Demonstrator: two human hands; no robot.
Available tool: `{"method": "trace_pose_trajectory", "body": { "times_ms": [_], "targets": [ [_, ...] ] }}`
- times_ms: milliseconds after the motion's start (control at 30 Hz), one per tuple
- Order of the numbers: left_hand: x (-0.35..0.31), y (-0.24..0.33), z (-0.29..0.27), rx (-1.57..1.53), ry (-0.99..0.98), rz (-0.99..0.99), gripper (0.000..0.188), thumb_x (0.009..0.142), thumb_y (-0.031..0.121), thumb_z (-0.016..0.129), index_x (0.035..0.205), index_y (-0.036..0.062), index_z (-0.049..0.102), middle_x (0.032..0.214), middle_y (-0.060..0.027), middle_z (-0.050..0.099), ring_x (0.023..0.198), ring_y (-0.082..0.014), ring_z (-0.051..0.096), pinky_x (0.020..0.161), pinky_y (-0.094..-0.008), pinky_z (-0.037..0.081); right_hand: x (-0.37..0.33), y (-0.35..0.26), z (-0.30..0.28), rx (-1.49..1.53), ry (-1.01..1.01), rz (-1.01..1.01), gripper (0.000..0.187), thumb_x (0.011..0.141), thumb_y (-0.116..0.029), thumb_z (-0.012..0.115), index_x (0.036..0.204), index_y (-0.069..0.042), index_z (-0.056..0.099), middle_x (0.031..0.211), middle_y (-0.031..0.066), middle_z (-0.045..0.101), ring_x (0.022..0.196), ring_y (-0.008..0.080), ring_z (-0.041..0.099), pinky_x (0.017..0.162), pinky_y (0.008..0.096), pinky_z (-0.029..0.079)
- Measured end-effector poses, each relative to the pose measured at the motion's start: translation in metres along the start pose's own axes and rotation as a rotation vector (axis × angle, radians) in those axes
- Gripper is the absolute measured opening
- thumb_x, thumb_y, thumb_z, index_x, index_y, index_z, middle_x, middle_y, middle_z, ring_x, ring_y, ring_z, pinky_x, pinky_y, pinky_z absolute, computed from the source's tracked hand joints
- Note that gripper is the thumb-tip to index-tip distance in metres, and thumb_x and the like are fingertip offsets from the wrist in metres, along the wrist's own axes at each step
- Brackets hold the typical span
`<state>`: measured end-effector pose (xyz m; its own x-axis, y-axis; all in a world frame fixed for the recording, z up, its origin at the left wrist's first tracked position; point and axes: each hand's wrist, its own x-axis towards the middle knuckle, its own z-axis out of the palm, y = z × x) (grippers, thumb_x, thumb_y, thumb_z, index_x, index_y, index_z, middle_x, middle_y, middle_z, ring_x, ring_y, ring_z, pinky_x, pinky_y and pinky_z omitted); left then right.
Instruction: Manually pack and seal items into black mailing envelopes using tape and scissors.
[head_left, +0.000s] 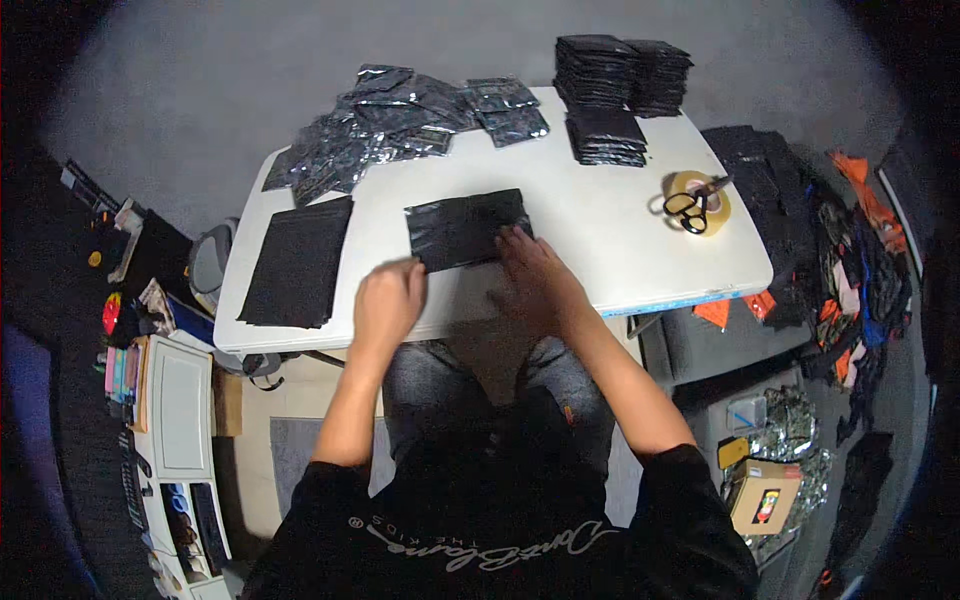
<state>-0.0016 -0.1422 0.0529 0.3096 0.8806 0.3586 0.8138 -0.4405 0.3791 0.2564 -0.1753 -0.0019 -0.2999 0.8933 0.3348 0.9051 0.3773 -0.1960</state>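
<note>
A flat, black, rectangular plastic packet lies on the white, round-cornered table — the left hand, fingers curled, at its near-left corner; the right hand's fingertips on its right edge — whether either pinches it, I cannot tell.

Left hand at 7 o'clock of black plastic bag, right hand at 4. Surface: glossy packets at 11, scissors over tape roll at 3.
</note>
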Motion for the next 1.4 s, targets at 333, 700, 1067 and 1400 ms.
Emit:
{"method": "trace_pose_trajectory", "body": {
  "times_ms": [333,700,1067,1400],
  "targets": [
    [0.058,0.141,0.068,-0.32,-0.114,0.669,0.024,0.093,0.026,0.073,0.086,0.003,0.073,0.079,-0.0158,0.071,0.071,-0.0344,0.07,0.068,-0.0451,0.054,0.01,0.032,0.046,0.19,0.287,-0.293,0.081,0.1,-0.061,0.05,0.152,0.001,0.046,0.161,0.0213,0.043,0.154,0.0355,0.034,0.124,0.0498,0.028],
    [0.071,0.323,0.18,-0.389,-0.283,0.89,0.033,0.08,0.026,0.085,0.106,0.0069,0.077,0.099,-0.0103,0.072,0.098,-0.0295,0.07,0.086,-0.0431,0.058,0.008,0.039,0.048,0.158,0.255,-0.255,0.097,0.095,-0.073,0.044,0.147,0.008,0.047,0.159,0.0252,0.043,0.152,0.0381,0.036,0.122,0.0543,0.029],
    [0.071,0.333,0.212,-0.364,-0.299,0.895,0.006,0.084,0.013,0.078,0.089,0.0088,0.079,0.097,-0.0072,0.07,0.096,-0.029,0.068,0.088,-0.0421,0.057,0.005,0.04,0.033,0.29,0.133,-0.219,0.108,0.098,-0.081,0.022,0.153,0.009,0.04,0.163,0.0271,0.037,0.157,0.0385,0.026,0.128,0.0524,0.016],
    [0.073,0.326,0.209,-0.472,-0.318,0.947,0.007,0.086,0.013,0.078,0.089,0.0068,0.077,0.095,-0.0067,0.069,0.096,-0.0287,0.066,0.088,-0.0429,0.054,0.006,0.038,0.034,0.273,0.129,-0.219,0.107,0.098,-0.08,0.024,0.153,0.01,0.041,0.162,0.0279,0.038,0.155,0.04,0.028,0.127,0.0531,0.018]
  ]
}}
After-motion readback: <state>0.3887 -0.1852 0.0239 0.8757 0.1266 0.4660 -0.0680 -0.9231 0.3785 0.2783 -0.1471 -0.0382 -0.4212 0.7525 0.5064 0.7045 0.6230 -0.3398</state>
